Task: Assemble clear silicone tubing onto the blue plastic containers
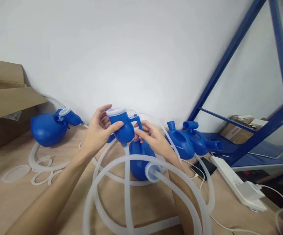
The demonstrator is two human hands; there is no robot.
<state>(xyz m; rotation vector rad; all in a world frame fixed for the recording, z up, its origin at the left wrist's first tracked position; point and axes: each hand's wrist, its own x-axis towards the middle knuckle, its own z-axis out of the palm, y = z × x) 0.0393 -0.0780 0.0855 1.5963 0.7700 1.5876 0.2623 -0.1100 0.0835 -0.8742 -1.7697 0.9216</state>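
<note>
With the left hand [99, 125] gripping the blue cup [121, 128], raised above the table [153, 199], and the right hand [153, 135] apparently pinching its handle [140, 122], hold the cup upright and the tube [127, 186] below unkinked.

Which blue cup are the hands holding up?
The blue cup in the middle: the left hand grips its side, the right hand holds its handle. The other cup is on the left, away from both hands.

Bright, diffuse light on wall [141, 58]; edges stretched; lower right dim.
</note>
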